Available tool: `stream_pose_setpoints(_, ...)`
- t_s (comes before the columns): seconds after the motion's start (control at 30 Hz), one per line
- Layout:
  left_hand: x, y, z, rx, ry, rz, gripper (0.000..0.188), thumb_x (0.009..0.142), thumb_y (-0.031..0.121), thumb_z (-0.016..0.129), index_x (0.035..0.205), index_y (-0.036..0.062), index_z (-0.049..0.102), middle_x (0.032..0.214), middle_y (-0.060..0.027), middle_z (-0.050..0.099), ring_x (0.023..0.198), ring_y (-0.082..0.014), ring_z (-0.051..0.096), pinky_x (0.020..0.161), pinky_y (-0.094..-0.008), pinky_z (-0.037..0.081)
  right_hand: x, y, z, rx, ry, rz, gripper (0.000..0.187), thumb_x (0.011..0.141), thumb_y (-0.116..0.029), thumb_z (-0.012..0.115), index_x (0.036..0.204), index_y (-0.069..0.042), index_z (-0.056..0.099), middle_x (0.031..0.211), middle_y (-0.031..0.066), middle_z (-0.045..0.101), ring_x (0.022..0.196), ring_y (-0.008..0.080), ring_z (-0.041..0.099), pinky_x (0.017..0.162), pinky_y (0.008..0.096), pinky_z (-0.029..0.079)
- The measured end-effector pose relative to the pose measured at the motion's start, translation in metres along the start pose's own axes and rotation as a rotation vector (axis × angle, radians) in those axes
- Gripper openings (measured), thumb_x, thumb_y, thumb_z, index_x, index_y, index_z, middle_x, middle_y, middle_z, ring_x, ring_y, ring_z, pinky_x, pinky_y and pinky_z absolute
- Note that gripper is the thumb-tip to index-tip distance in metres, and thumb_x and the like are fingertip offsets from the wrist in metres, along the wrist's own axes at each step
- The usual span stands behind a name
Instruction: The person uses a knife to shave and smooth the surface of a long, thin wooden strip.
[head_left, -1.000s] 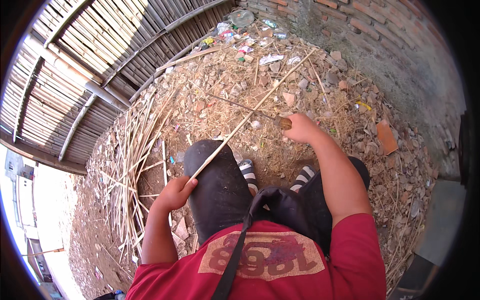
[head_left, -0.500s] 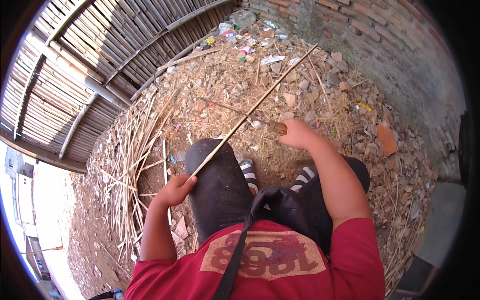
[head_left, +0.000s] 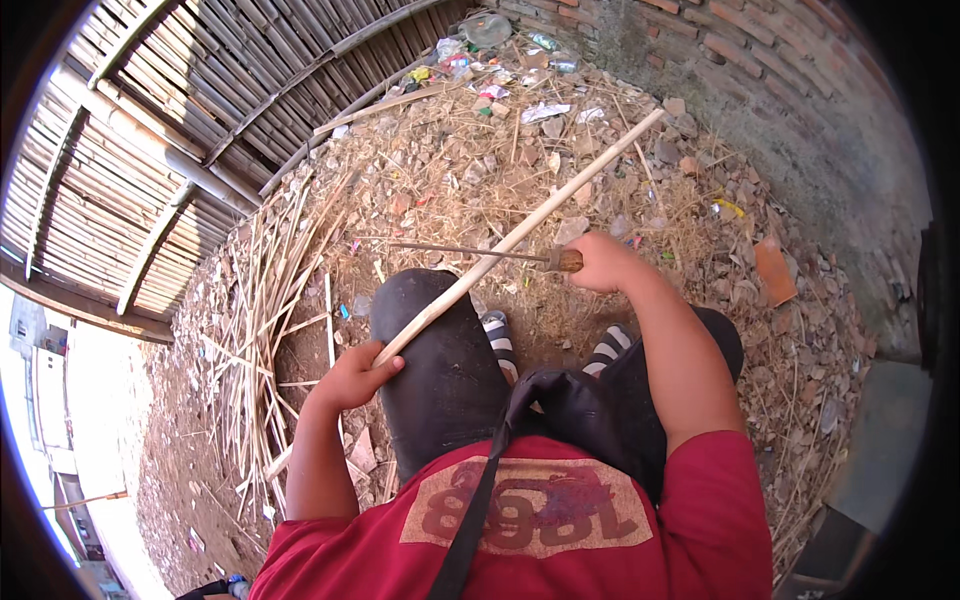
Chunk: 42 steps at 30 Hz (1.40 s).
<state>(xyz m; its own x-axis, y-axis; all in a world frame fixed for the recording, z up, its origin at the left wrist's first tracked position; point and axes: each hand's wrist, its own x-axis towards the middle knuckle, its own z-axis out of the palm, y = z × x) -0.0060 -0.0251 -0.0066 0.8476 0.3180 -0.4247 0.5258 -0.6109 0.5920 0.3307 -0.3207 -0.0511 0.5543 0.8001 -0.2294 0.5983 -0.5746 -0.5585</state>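
Observation:
My left hand (head_left: 355, 378) is closed round the lower part of a long, pale bamboo strip (head_left: 545, 208). The strip rests across my left knee (head_left: 415, 300) and slants up to the right, its pale broad face showing. A knife (head_left: 565, 261) with a brown wooden handle is gripped in my right hand (head_left: 600, 263). Its thin, dark blade (head_left: 430, 246) points left and crosses the strip just beyond the knee. Whether the edge touches the strip I cannot tell.
Many loose bamboo strips (head_left: 250, 370) lie heaped on the ground at left. A bamboo slat fence (head_left: 190, 110) stands far left, a brick wall (head_left: 770, 110) far right. Litter and a clear plastic container (head_left: 487, 32) lie at the far corner; an orange tile piece (head_left: 773, 273) lies right.
The bamboo strip has rolled from its narrow darker side to its broad pale face, and its far end has swung slightly right and nearer. The knife blade has turned to lie more level.

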Motion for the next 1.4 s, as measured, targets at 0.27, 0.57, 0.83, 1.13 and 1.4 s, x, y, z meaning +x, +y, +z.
stream_pose_setpoints(0.27,0.006,-0.013,-0.008,-0.140,-0.142,-0.039,0.049,0.099,0.050,0.064,0.099,0.0014,0.066,0.075,-0.0012,0.059,0.072,-0.0145,0.055,0.065,-0.0338,0.045,0.000,-0.001,0.003,0.073,0.043,0.084,0.033,0.072,-0.025,0.074,0.095,-0.002,0.070,0.085,0.0196,0.071,0.079,0.0354,0.069,0.074,0.0435,0.053)
stream_pose_setpoints(0.57,0.014,-0.017,-0.017,-0.376,-0.314,-0.100,0.036,0.103,0.045,0.059,0.091,0.0112,0.057,0.065,0.0104,0.041,0.054,-0.0037,0.033,0.048,-0.0238,0.026,-0.004,0.011,-0.010,0.141,0.047,0.144,0.039,0.072,-0.030,0.076,0.101,-0.004,0.072,0.091,0.0205,0.072,0.086,0.0360,0.070,0.078,0.0441,0.055)
stream_pose_setpoints(0.83,0.011,-0.034,-0.010,-0.660,-0.330,-0.090,0.040,0.105,0.046,0.055,0.084,0.0113,0.054,0.061,0.0084,0.040,0.051,-0.0059,0.034,0.047,-0.0252,0.026,-0.008,-0.021,-0.011,0.097,-0.035,-0.038,0.036,0.075,-0.029,0.079,0.094,0.000,0.069,0.080,0.0174,0.070,0.075,0.0284,0.067,0.072,0.0401,0.052)
stream_pose_setpoints(1.13,0.007,-0.022,-0.006,-0.481,-0.187,-0.180,0.046,0.105,0.048,0.053,0.087,0.0066,0.059,0.066,0.0054,0.048,0.057,-0.0069,0.040,0.051,-0.0261,0.033,-0.008,-0.023,-0.007,0.123,-0.044,0.061,0.038,0.072,-0.030,0.077,0.101,-0.005,0.073,0.087,0.0195,0.072,0.084,0.0353,0.070,0.078,0.0432,0.055)
stream_pose_setpoints(1.4,0.005,-0.010,-0.011,-0.345,-0.199,-0.153,0.043,0.104,0.047,0.055,0.097,0.0056,0.064,0.074,0.0051,0.052,0.065,-0.0069,0.043,0.058,-0.0263,0.037,-0.006,-0.002,-0.016,0.079,0.040,0.042,0.033,0.074,-0.028,0.079,0.093,-0.002,0.070,0.083,0.0195,0.070,0.078,0.0346,0.068,0.073,0.0431,0.053)
